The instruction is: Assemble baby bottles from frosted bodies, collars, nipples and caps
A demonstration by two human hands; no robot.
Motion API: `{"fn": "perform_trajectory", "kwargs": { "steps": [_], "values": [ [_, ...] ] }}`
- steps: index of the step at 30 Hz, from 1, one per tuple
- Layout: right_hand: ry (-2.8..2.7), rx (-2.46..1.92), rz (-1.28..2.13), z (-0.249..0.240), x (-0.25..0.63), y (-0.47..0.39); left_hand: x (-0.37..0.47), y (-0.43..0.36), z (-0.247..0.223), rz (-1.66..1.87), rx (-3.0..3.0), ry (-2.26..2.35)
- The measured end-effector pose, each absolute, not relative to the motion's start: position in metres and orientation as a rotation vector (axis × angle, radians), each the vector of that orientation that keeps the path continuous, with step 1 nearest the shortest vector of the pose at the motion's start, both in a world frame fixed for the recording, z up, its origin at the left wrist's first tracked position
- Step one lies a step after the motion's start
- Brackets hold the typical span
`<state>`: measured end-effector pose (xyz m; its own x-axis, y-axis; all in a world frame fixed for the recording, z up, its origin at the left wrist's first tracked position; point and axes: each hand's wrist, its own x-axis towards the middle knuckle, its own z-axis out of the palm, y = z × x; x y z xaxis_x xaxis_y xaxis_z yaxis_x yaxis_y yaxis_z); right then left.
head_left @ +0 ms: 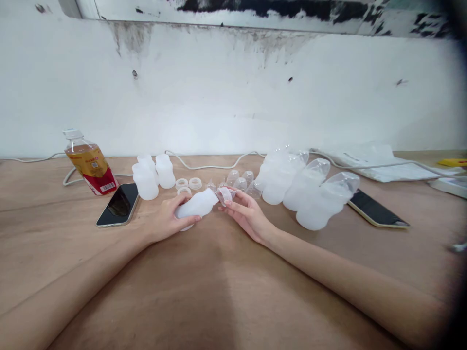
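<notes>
My left hand point(170, 221) is wrapped round a frosted white baby bottle point(197, 203), tilted so that its mouth points up and to the right. Pinched in the fingers of my right hand point(248, 211) is a translucent bottle ring point(225, 195), close to the bottle's mouth; whether the two touch I cannot tell. Something clear and pointed shows in or beside the ring, perhaps a teat. Beyond my left hand lie several loose rings point(195, 183). Clear domed caps point(240, 183) stand in a cluster behind my right hand.
Open bottles point(146, 181) stand at the left, and several bottles with clear caps point(315, 199) at the right. A drink bottle point(91, 165) and a phone point(118, 206) are on the far left. Another phone point(377, 209), a plastic bag point(368, 160) and a cable point(219, 167) lie toward the wall.
</notes>
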<state>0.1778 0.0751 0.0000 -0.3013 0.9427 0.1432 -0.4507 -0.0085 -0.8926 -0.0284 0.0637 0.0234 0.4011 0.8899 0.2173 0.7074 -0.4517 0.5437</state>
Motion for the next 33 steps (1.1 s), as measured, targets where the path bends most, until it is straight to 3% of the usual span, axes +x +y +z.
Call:
{"fn": "perform_trajectory", "kwargs": {
  "steps": [16, 23, 33],
  "values": [
    [-1.621, -0.610, 1.517, 0.003, 0.183, 0.071, -0.032, 0.060, 0.031, 0.598, 2.364, 1.238],
    [-1.679, -0.584, 1.565, 0.003, 0.184, 0.071, -0.039, 0.066, 0.044, 0.327, 2.089, 1.110],
    [-1.534, -0.869, 1.478, 0.001, 0.183, 0.073, -0.033, 0.059, 0.012, 0.805, 2.766, 1.357]
  ]
}}
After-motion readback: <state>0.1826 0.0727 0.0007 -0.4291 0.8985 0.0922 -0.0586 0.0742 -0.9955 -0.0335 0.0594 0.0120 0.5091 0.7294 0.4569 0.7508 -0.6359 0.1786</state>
